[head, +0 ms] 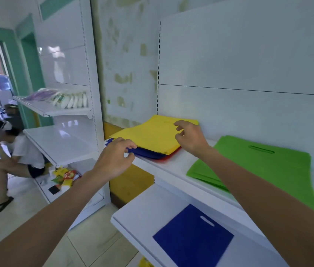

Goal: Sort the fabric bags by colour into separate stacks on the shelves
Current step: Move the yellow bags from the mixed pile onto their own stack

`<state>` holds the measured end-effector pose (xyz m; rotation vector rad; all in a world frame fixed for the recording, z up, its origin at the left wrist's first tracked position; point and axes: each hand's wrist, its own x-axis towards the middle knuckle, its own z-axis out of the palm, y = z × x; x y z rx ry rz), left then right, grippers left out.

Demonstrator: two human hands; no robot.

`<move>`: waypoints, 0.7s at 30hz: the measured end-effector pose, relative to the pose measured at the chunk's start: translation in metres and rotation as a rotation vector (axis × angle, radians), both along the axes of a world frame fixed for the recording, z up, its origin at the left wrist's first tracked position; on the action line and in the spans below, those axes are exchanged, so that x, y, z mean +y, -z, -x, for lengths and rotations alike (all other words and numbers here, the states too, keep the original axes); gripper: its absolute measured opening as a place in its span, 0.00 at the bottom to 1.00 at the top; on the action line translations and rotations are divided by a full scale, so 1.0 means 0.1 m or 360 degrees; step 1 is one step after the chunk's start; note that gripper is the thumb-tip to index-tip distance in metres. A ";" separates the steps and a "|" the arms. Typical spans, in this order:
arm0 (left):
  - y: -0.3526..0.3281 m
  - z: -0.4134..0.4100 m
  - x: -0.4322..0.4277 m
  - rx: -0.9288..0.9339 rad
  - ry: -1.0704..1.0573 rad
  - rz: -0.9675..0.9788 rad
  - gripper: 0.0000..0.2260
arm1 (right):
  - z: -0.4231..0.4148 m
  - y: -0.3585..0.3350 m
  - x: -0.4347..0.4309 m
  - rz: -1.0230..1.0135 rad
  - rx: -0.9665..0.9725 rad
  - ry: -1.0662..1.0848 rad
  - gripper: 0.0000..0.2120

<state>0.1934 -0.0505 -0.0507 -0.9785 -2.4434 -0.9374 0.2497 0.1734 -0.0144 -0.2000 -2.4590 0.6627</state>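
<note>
now, left hand pinching blue bags — right hand hovering

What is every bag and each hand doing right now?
Yellow bags, flat, on top.
Blue bags, under the yellow.
Red bag, under the blue.
Green stack, flat, sorted.
Single blue bag, flat on lower shelf.
Left hand, fingers at blue bags' edge, grip unclear.
Right hand, open over yellow bags.

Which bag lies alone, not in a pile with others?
The blue bag on the lower shelf. The green bags and the yellow-topped pile lie stacked on the upper shelf.
</note>
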 end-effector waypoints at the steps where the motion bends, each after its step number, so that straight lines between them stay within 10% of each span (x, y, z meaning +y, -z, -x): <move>1: 0.01 0.09 0.04 -0.0008 0.0013 -0.0012 0.10 | 0.08 0.00 0.03 -0.0019 -0.0013 0.0010 0.21; 21: -0.14 2.04 0.56 -0.0034 0.0211 0.0038 0.11 | 1.19 -0.14 0.91 0.0051 0.0038 0.0454 0.17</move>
